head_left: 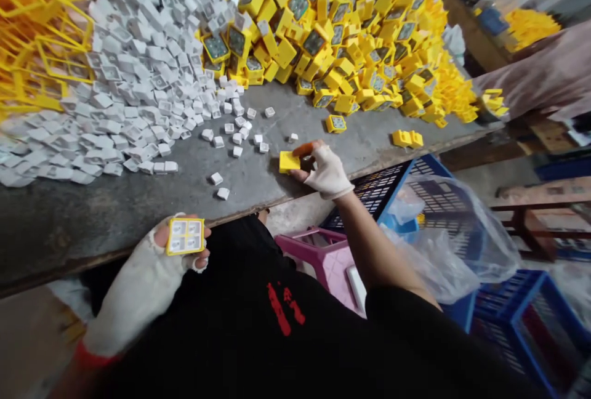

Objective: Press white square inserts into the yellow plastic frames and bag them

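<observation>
My left hand [143, 282], in a white fingerless glove, grips a yellow square frame [185, 236] with white pieces set inside it, held just off the table's near edge. My right hand [325, 169], also gloved, pinches a plain yellow square part [289, 161] resting on the grey table [138, 202]. A big heap of small white caps [138, 48] fills the left of the table. A heap of yellow square parts [360, 36] covers the far right. Loose white caps [235, 137] lie scattered between the heaps and my hands.
Yellow wire frames [37, 36] stack at the far left. Two loose yellow parts [407, 138] lie near the table's right edge. Below it stand a blue crate [415, 171] with a clear plastic bag [443, 233], a pink stool [323, 257] and another blue crate [530, 319].
</observation>
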A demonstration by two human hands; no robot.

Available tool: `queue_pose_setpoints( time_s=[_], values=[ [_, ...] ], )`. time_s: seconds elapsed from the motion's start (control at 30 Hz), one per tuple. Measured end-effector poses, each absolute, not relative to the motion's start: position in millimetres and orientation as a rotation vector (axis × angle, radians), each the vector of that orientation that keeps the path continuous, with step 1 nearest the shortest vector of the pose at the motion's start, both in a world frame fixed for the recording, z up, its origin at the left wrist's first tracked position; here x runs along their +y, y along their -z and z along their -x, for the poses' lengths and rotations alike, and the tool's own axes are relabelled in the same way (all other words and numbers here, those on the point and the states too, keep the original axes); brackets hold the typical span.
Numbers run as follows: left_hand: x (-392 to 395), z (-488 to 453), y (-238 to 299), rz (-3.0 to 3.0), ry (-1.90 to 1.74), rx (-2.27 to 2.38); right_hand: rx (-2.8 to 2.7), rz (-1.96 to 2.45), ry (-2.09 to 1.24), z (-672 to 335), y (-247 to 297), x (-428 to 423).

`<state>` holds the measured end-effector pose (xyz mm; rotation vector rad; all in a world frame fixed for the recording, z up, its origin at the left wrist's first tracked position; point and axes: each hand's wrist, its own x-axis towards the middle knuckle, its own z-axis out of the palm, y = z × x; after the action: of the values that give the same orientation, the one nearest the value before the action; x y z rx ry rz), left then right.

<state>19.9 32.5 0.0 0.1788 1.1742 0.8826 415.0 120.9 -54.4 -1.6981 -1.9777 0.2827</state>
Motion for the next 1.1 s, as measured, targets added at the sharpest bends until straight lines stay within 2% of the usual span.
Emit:
queue_pose_setpoints(
  time_s=[0.1,0.23,0.3,0.47,0.63,0.7,0.87,1.1],
  values=[
    [33.8,-24.5,-8.9,-0.312,-0.900,1.196,-1.951,1.810,-0.219,-383.4,60.1,93.8],
    [32.6,-27.5,-12.5,-0.331,-0.872,1.162,-1.855,1.669,-0.671,-378.0,44.8,81.0],
    [30.3,-27.1,-9.9,-0.316,-0.877,1.147,-1.828,1.594,-0.750,-385.8,30.2,83.3],
    [24.4,-24.6,-0.1,-0.288,-0.922,1.074,-2.399,1.572,-0.374,-381.8,-1.7,104.4],
    [18.9,-25.2,6.1,-0.277,-0.993,0.975,-2.632,1.776,-0.304,-343.2,-1.4,112.0],
    [16.9,-25.5,6.1,-0.278,-1.018,0.920,-2.549,1.638,-0.322,-331.9,-0.5,105.9],
    [16.2,-26.7,-2.7,-0.252,-1.018,0.867,-2.335,0.882,-0.500,-303.1,-15.7,89.4],
    [11.8,-27.2,-6.1,-0.222,-1.057,0.898,-2.446,0.674,-0.490,-260.3,-27.3,94.9]
  ],
)
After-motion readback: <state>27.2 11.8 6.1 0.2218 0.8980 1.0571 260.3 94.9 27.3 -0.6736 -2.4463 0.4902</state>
